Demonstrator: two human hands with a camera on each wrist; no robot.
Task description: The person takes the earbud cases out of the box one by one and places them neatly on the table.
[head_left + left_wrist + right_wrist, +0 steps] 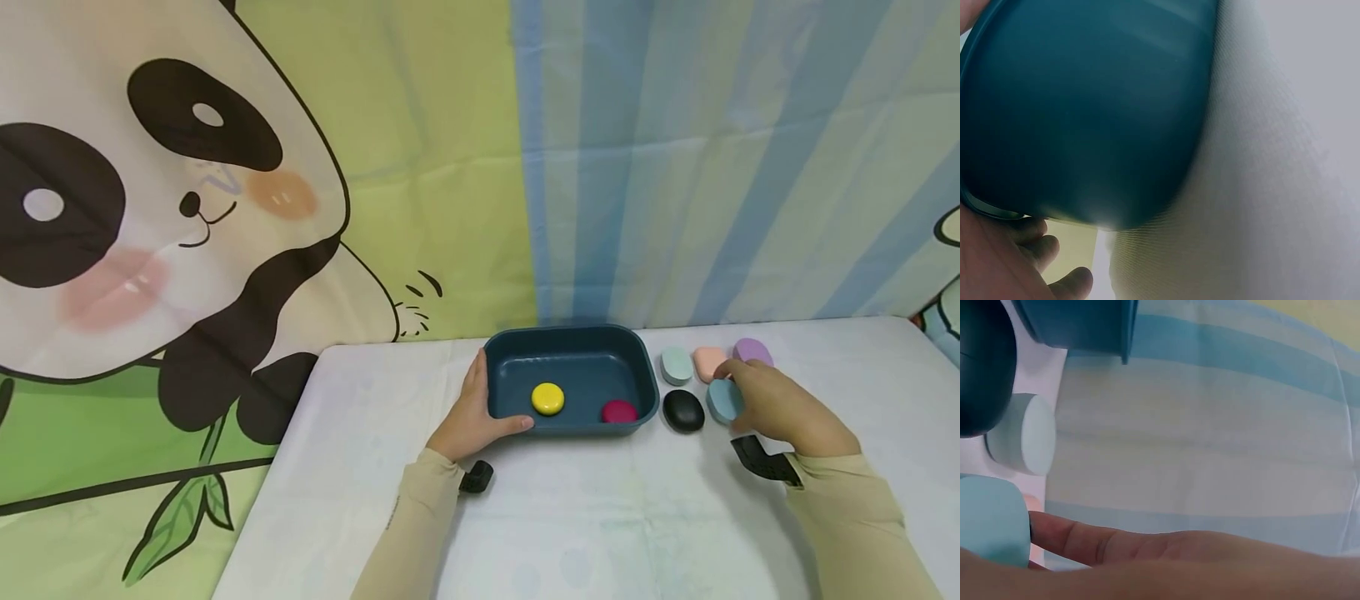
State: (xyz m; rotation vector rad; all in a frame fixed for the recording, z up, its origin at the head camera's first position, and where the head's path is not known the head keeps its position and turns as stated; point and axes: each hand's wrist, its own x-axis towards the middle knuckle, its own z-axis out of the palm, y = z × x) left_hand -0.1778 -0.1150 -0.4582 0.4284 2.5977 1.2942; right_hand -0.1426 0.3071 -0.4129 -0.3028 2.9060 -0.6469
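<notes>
My left hand [474, 415] grips the left end of a dark blue plastic tub [570, 334], thumb on its front rim and fingers along its left side. Up close in the left wrist view, the tub's smooth wall [1085, 112] fills much of the frame, with curled fingertips [1075, 282] below. Inside the tub lie a round yellow piece [547, 399] and a dark pink one [619, 411]. Right of the tub, my right hand [783, 407] pinches a light blue rounded piece [724, 401] between thumb and fingers; its edge also shows in the right wrist view.
Beside the tub sit a glossy black oval piece [683, 412], a mint green piece [677, 366], a peach piece [708, 363] and a purple piece [753, 351]. A white cloth [570, 517] covers the table. Behind its back edge hangs a printed panda curtain [450, 208].
</notes>
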